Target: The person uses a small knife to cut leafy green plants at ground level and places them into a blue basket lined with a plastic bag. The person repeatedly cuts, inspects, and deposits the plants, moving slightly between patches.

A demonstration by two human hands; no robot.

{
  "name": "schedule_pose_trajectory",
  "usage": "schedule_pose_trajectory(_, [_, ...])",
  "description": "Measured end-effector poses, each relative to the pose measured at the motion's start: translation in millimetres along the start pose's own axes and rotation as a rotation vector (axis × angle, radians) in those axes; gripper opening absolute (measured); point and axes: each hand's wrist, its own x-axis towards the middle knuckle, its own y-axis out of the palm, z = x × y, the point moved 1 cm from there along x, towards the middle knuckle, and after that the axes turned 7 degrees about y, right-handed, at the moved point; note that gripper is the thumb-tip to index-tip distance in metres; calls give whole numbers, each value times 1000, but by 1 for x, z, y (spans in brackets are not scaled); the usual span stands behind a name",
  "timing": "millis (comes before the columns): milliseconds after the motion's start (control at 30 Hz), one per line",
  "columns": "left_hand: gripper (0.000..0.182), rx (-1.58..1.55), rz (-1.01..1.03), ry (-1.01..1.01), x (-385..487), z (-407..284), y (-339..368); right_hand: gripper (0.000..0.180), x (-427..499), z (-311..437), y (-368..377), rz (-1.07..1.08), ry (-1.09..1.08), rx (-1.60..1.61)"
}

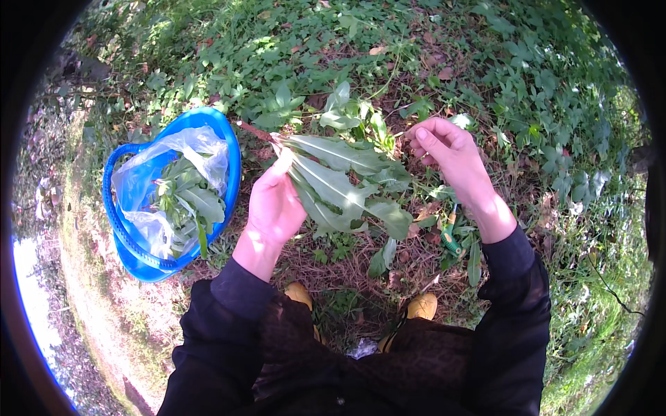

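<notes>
My left hand [276, 200] grips a leafy green plant [333, 190] at the base of its leaves. Its reddish-brown root points to the upper left, and its long, lobed leaves spread to the right. My right hand [442, 151] is raised right of the leaf tips, with its fingers curled and thumb near the index finger; whether something thin is between them cannot be told. Left of my left hand stands a blue plastic basket [234, 171] with a ribbed handle. A clear plastic bag [208, 151] lines it and holds picked leafy greens [182, 195].
A tool with a green and orange handle [451, 236] lies on the ground below my right hand. My yellow shoes [422, 306] stand on dry needles and low weeds. Dense green ground plants [270, 57] grow ahead and to the right. A crumpled clear wrapper [363, 348] lies between the shoes.
</notes>
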Motion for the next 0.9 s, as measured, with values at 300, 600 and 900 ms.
schedule_pose_trajectory(300, [43,42,-116,32,6,-11,5,23,3,-21,-6,-32,-78,-198])
schedule_pose_trajectory(600, [42,-29,-189,96,6,-26,-2,31,3,-37,-3,-4,45,-124])
schedule_pose_trajectory(900, [40,29,-190,101,10,-18,13,71,6,-27,21,257,-73,-89])
